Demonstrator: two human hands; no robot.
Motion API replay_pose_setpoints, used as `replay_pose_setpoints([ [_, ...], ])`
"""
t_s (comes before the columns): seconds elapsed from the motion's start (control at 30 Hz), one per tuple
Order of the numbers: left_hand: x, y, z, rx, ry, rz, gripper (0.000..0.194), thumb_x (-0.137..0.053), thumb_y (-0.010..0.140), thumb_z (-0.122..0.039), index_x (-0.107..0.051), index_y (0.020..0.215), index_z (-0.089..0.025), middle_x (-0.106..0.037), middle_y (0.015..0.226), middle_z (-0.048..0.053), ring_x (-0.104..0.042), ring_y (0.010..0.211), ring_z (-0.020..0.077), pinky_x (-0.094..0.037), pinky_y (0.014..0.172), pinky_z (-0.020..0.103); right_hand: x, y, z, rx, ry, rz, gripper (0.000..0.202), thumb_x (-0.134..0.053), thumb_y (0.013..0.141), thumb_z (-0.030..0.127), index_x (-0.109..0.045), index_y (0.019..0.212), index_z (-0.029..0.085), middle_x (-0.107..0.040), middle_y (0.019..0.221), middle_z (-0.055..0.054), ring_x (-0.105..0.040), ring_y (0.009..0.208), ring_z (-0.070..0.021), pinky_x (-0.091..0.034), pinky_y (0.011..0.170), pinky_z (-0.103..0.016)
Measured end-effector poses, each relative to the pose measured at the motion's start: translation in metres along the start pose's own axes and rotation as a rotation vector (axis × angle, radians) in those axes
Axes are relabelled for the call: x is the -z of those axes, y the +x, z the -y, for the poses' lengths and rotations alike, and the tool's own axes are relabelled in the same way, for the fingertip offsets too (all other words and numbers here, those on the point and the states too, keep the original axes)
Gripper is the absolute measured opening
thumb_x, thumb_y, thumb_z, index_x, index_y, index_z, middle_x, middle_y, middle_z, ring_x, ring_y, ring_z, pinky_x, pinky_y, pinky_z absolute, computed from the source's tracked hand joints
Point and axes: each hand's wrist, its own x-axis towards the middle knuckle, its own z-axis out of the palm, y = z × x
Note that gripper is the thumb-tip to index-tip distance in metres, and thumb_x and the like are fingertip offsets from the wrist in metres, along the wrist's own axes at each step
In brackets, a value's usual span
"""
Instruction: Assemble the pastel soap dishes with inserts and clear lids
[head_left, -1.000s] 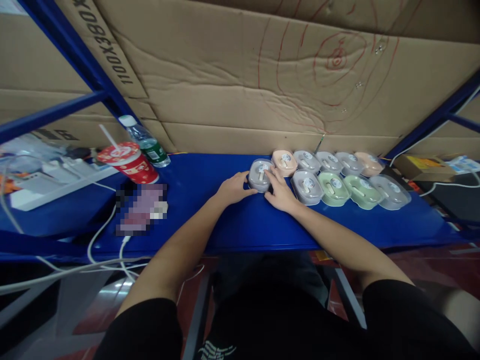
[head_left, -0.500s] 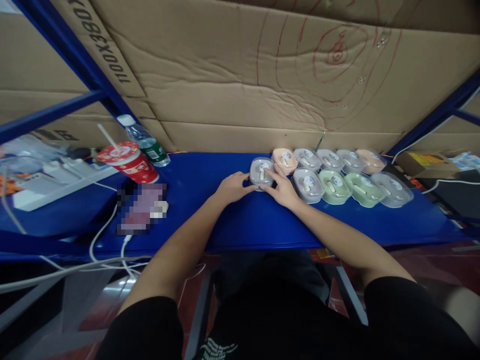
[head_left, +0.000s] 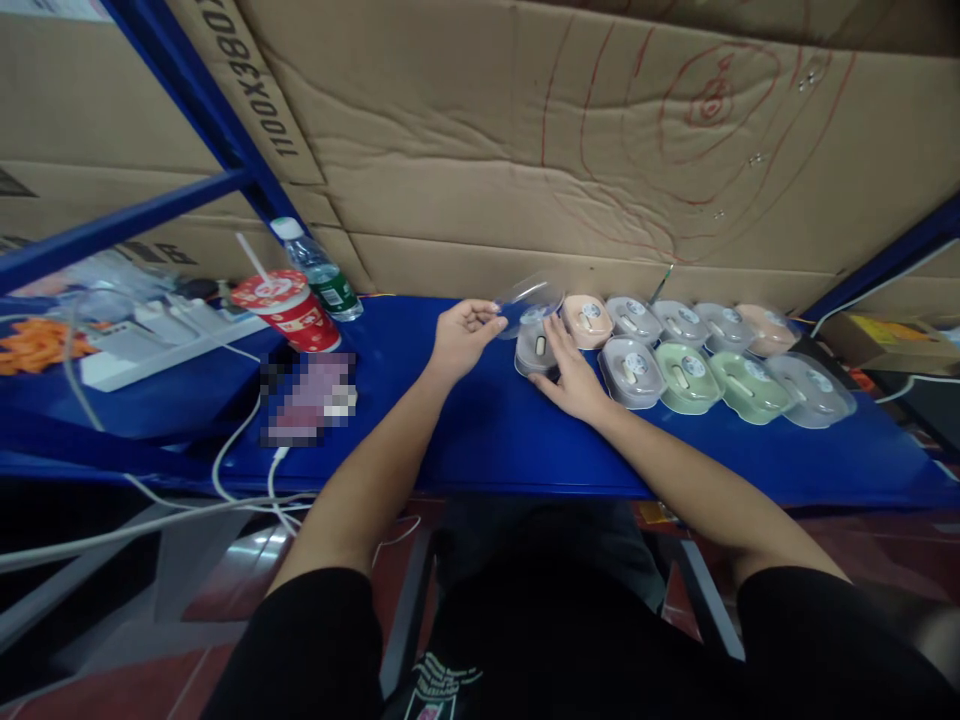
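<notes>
A clear, thin plastic cover point(head_left: 531, 292) is pinched along its left edge by my left hand point(head_left: 466, 338), tilted up over a small grey container. That grey container point(head_left: 534, 350) stands on the blue table, an oval handle or tab on its top. My right hand point(head_left: 574, 375) rests against its right side, fingers stretched and thumb at the near edge. Just to the right stand two rows of similar containers under clear covers, among them a peach one point(head_left: 587, 320), a grey one point(head_left: 631, 372) and a green one point(head_left: 688, 378).
To the left on the blue table point(head_left: 480, 455) stand a red patterned cup point(head_left: 296, 315) with a straw, a water bottle point(head_left: 326, 280), a blurred-out object point(head_left: 311, 400) and a white power strip point(head_left: 169, 350) with cables. A cardboard wall point(head_left: 450, 130) rises behind.
My left hand has lifted the clear cover off the grey container, raising its left side. My right hand stays at the container. The whole view has shifted slightly.
</notes>
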Motion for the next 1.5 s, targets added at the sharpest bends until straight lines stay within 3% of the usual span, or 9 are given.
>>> replay_pose_setpoints([
  [0.1, 0.024, 0.004, -0.005, -0.037, 0.389, -0.1, 0.027, -0.077, 0.092, -0.032, -0.077, 0.116, -0.02, -0.076, 0.103, 0.007, -0.068, 0.085, 0.0183, -0.056, 0.084, 0.033, -0.004, 0.0, -0.005, -0.029, -0.034, 0.092, 0.093, -0.077, 0.094, 0.037, -0.032, 0.175, 0.029, -0.022, 0.184, -0.009, -0.013, 0.171, -0.0396, -0.019, 0.136, -0.068],
  [0.2, 0.043, 0.005, -0.006, 0.037, 0.758, -0.093, 0.025, -0.073, 0.096, -0.03, -0.078, 0.12, -0.024, -0.076, 0.115, 0.007, -0.07, 0.111, 0.0268, -0.054, 0.101, 0.038, -0.006, -0.001, -0.011, -0.068, -0.072, 0.127, 0.082, -0.08, 0.092, 0.039, -0.049, 0.167, 0.027, -0.027, 0.182, -0.011, -0.014, 0.17, -0.0438, -0.02, 0.134, -0.071],
  [0.4, 0.058, 0.009, 0.005, 0.273, 1.005, -0.035, 0.025, -0.069, 0.097, -0.026, -0.078, 0.12, -0.026, -0.073, 0.13, 0.011, -0.069, 0.123, 0.0338, -0.056, 0.104, 0.044, -0.006, -0.003, -0.013, -0.075, -0.117, 0.156, 0.069, -0.079, 0.094, 0.042, -0.062, 0.158, 0.024, -0.033, 0.18, -0.013, -0.018, 0.169, -0.0448, -0.023, 0.133, -0.071],
  [0.67, 0.067, 0.013, 0.021, 0.418, 1.053, -0.043, 0.036, -0.06, 0.098, -0.021, -0.08, 0.127, -0.024, -0.069, 0.139, 0.017, -0.07, 0.123, 0.0385, -0.057, 0.105, 0.052, -0.005, -0.004, -0.018, -0.05, -0.111, 0.113, 0.047, -0.07, 0.101, 0.039, -0.073, 0.145, 0.024, -0.043, 0.175, -0.012, -0.024, 0.168, -0.0433, -0.024, 0.133, -0.07],
  [0.77, 0.067, 0.014, 0.027, 0.447, 1.06, -0.021, 0.038, -0.062, 0.099, -0.027, -0.079, 0.132, -0.023, -0.068, 0.142, 0.02, -0.07, 0.125, 0.0406, -0.057, 0.106, 0.054, -0.003, -0.003, -0.021, -0.019, -0.085, 0.106, 0.039, -0.066, 0.103, 0.035, -0.077, 0.139, 0.026, -0.051, 0.17, -0.011, -0.03, 0.166, -0.0403, -0.026, 0.134, -0.069],
  [1.0, 0.068, 0.018, 0.038, 0.451, 1.018, -0.01, 0.042, -0.071, 0.095, -0.044, -0.077, 0.133, -0.027, -0.07, 0.142, 0.016, -0.068, 0.128, 0.0388, -0.056, 0.108, 0.053, -0.001, -0.002, -0.02, -0.001, -0.067, 0.105, 0.036, -0.065, 0.103, 0.029, -0.079, 0.136, 0.027, -0.054, 0.168, -0.011, -0.035, 0.165, -0.037, -0.024, 0.135, -0.069],
  [1.13, 0.068, 0.018, 0.038, 0.447, 1.012, -0.034, 0.043, -0.072, 0.095, -0.044, -0.076, 0.135, -0.027, -0.07, 0.143, 0.016, -0.068, 0.129, 0.0389, -0.056, 0.108, 0.053, -0.001, -0.001, -0.021, 0.003, -0.034, 0.112, 0.036, -0.064, 0.104, 0.028, -0.079, 0.138, 0.029, -0.056, 0.167, -0.009, -0.044, 0.161, -0.0337, -0.019, 0.137, -0.067],
  [1.5, 0.076, 0.02, 0.042, 0.506, 0.971, -0.106, 0.028, -0.072, 0.095, -0.034, -0.079, 0.121, -0.025, -0.073, 0.136, 0.017, -0.069, 0.127, 0.0379, -0.055, 0.108, 0.053, 0.002, 0.0, -0.015, -0.023, 0.074, 0.06, 0.035, -0.058, 0.108, 0.037, -0.08, 0.135, 0.031, -0.071, 0.15, -0.007, -0.064, 0.144, -0.0289, -0.027, 0.137, -0.062],
])
